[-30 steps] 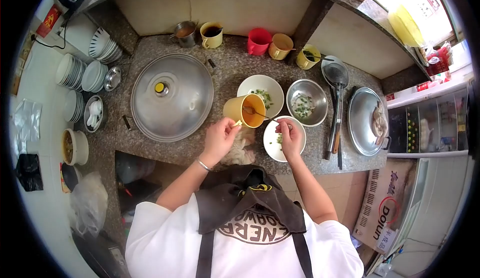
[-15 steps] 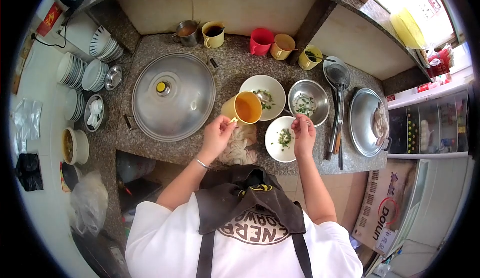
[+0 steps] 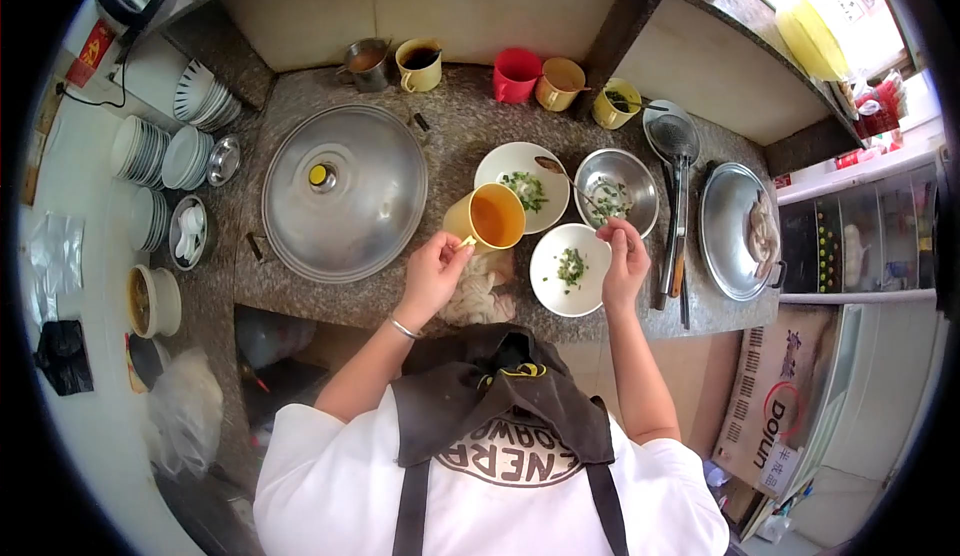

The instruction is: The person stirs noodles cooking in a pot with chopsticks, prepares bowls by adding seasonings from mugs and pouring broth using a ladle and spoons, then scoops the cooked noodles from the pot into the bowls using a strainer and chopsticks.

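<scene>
My left hand (image 3: 435, 274) grips the handle of a yellow mug (image 3: 490, 218) that has orange-brown liquid in it. Between the fingers of my right hand (image 3: 624, 256) is a long-handled spoon (image 3: 549, 165), its bowl over the right rim of the upper white bowl (image 3: 497, 161). That bowl holds chopped greens and something pale. A metal bowl (image 3: 640, 176) with greens lies to its right, under the spoon handle. Below them, the lower white bowl (image 3: 565, 301) holds chopped greens, just left of my right hand.
A large domed lid (image 3: 345, 206) covers the counter's left part. Stacked plates (image 3: 140, 148) stand far left. Several mugs, one red (image 3: 516, 76), line the back wall. Ladles and strainers (image 3: 673, 136) lie right of the bowls, beside a lidded pan (image 3: 728, 231). A cloth (image 3: 480, 296) lies below the yellow mug.
The spoon has come out of the yellow mug, passed over the upper white bowl and risen to its right rim. My right hand has moved right; my left hand still holds the mug.
</scene>
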Available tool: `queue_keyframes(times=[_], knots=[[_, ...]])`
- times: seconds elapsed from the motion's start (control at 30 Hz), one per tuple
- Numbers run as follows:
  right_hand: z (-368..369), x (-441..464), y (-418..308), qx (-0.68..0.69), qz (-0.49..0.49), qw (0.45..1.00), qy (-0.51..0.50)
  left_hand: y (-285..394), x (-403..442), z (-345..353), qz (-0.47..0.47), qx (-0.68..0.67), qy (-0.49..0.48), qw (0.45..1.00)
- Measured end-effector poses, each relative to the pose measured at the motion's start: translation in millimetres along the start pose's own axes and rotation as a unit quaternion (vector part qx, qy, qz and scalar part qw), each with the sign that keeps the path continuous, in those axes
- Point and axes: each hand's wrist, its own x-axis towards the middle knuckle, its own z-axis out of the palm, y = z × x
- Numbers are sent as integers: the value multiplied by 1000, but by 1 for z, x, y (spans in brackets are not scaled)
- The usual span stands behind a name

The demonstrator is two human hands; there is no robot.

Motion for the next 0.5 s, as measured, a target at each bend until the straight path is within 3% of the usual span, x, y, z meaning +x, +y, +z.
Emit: queue_keyframes(times=[0.17, 0.3, 0.5], knots=[[-3, -21, 0, -14, 34, 998, -47, 8, -2, 4, 8, 5, -29, 1000], [-4, -43, 8, 3, 125, 990, -64, 21, -6, 7, 3, 15, -69, 998], [-14, -48, 10, -23, 110, 993, -34, 33, -8, 15, 45, 48, -104, 992]])
